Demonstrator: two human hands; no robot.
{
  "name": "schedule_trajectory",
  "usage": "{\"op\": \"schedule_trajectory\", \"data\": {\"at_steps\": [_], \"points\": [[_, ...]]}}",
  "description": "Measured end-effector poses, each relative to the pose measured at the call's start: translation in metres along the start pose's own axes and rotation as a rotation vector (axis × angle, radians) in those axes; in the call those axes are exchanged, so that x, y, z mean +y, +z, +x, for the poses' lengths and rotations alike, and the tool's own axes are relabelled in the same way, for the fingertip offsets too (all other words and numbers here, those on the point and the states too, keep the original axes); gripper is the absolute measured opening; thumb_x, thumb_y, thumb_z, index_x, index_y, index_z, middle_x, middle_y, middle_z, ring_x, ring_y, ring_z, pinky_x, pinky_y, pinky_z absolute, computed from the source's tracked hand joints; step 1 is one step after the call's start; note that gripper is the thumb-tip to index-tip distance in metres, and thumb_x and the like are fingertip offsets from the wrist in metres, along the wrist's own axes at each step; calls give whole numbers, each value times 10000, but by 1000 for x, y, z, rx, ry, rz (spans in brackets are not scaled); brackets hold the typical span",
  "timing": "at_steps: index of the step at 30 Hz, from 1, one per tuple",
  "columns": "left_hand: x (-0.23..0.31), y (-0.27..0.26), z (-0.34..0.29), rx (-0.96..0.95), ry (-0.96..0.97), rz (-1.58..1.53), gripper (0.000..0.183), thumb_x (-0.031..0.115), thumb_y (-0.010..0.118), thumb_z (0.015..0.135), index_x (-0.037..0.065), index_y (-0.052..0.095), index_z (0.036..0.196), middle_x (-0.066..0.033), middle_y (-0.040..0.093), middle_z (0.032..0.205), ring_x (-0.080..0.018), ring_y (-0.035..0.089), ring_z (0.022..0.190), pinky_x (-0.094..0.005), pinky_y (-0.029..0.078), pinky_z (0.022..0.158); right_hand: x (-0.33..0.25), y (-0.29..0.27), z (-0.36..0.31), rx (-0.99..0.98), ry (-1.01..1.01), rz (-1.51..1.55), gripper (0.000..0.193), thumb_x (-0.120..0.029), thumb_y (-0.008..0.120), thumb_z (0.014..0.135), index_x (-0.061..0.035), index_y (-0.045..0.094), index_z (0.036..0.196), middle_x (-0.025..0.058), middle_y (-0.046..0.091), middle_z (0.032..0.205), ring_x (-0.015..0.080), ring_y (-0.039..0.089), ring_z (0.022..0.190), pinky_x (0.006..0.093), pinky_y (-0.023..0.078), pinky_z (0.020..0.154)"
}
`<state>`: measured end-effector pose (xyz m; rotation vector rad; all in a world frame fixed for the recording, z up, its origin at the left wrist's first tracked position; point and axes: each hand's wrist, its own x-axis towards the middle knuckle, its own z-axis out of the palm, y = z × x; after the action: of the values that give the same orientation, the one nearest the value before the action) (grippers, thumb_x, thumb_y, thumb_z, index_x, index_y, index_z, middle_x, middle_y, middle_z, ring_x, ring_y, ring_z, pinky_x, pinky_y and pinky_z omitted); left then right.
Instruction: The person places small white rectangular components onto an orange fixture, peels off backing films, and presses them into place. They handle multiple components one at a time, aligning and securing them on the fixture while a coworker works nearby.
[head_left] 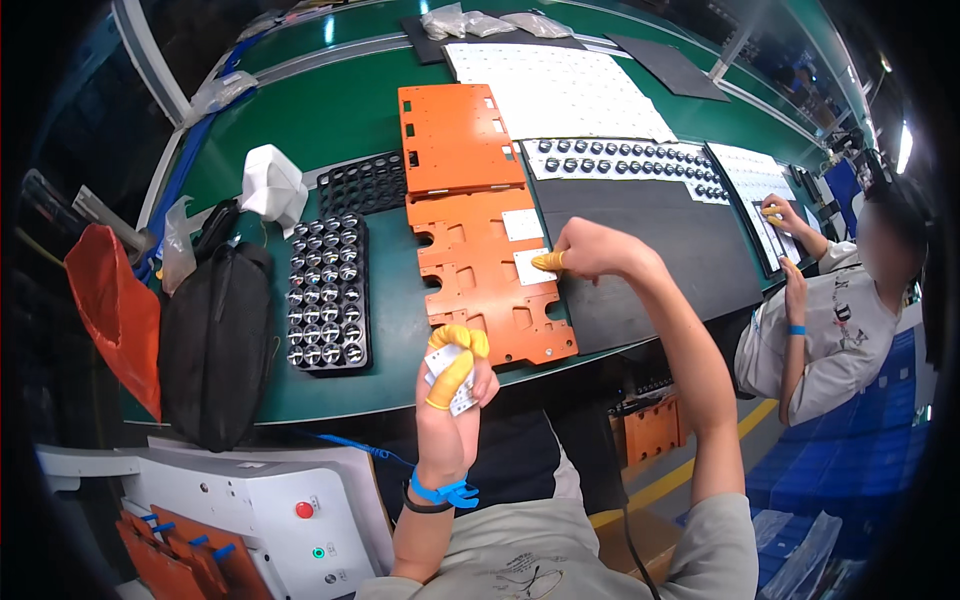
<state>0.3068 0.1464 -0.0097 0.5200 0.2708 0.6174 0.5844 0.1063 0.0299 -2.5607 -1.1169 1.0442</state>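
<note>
Closest to the camera, a worker's grey shirt (520, 545) spans the lower edge, with the left hand (455, 385) raised just in front of it. Yellow covers wrap several of its fingers, which are curled tightly around white dotted plates (463, 402); how many it grips cannot be told. A blue strap (445, 490) circles that wrist.

At the green workbench (355, 130), the right hand (595, 248) reaches in from the right, its yellow-covered fingertips touching a white square plate (525, 268) on an orange panel (440, 215). Whether those fingertips pinch the plate or merely press it cannot be told; the other fingers are folded in. A second white square (521, 224) lies just beyond, on the same panel, and another orange section (450, 135) adjoins the far edge.

To the left stands a black tray (365, 290) filled with shiny round parts, near a black bag (222, 345) and a red-orange one (115, 320). To the right lies a dark mat (660, 260), below a white strip (555, 172) bearing rows of black round pieces. Farther right, a co-worker (820, 340), also wearing yellow finger covers, has both hands at another white sheet.
</note>
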Motion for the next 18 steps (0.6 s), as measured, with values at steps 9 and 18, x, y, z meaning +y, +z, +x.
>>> {"op": "schedule_trajectory", "data": {"at_steps": [9, 18], "points": [[14, -23, -24, 5, 44, -125, 593, 47, 577, 740, 69, 474, 1323, -61, 498, 1151, -213, 486, 927, -361, 395, 841, -108, 43, -26, 595, -537, -165, 231, -218, 768, 811, 8, 739, 852, 156, 697, 694, 341, 705, 692, 446, 553, 664], [37, -37, -34, 51, -7, -342, 564, 51, 586, 732, 13, 505, 1289, -132, 547, 1137, -248, 461, 902, -353, 385, 777, -170, 99, 23, 555, -700, -27, 313, -275, 787, 812, 18, 732, 908, 196, 701, 907, 363, 686, 817, 471, 524, 707]]}}
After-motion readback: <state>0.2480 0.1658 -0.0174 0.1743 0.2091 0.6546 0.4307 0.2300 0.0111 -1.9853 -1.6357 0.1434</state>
